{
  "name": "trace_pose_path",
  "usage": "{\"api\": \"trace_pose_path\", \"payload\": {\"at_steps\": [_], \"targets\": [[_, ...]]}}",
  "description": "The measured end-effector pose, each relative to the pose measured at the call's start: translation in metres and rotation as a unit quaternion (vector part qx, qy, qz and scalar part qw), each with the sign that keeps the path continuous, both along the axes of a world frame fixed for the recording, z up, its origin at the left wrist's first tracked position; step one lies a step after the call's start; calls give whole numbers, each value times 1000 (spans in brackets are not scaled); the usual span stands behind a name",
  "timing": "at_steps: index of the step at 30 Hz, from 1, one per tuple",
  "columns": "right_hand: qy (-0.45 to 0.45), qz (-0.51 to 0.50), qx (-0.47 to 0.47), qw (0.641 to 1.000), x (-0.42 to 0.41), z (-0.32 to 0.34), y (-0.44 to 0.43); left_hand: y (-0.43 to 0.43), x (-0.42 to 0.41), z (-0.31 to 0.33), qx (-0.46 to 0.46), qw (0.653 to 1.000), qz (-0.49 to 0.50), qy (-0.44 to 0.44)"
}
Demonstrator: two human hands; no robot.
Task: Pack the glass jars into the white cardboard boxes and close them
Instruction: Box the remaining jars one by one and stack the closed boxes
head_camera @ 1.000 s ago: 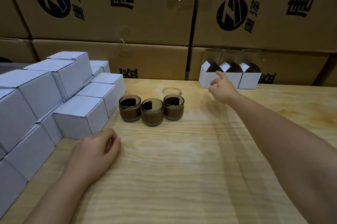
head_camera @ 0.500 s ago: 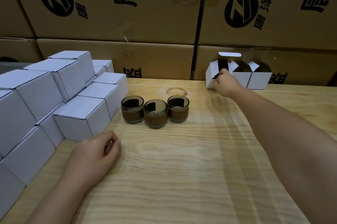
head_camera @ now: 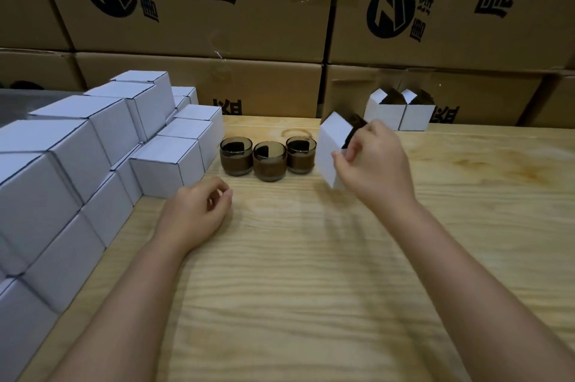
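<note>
Above the wooden table point(head_camera: 311, 288), the right hand point(head_camera: 373, 170) grips an open white box point(head_camera: 329, 145), tilted beside three glass jars point(head_camera: 269, 160), probably readying it for loading. The left hand point(head_camera: 196, 213) rests loosely curled, empty.
</note>
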State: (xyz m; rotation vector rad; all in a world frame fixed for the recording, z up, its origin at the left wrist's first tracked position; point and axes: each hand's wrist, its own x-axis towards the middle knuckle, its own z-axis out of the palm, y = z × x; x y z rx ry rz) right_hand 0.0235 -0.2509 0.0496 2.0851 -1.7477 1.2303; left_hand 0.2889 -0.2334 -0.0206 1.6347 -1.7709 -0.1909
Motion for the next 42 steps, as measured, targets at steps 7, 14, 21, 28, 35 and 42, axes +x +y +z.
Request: {"api": "trace_pose_path", "payload": {"at_steps": [7,14,21,28,35,42], "targets": [[14,7,-23,1000,71,-41,62,3,-12,7,17,955,-131,267],[-1,66,-164,984,80,-54,68,3,-39,6,66,908,-212,355],[-152,103,-70,980,51,-58,49,8,-61,10,44,914,-234,330],[-287,104,-56,951,43,-58,40,9,-67,7,-2,928,-214,304],[-357,152,32,921,35,-55,34,12,-67,14,35,894,-223,387],[-316,193,114,922,19,-56,29,11,-63,16,60,889,-241,384]]}}
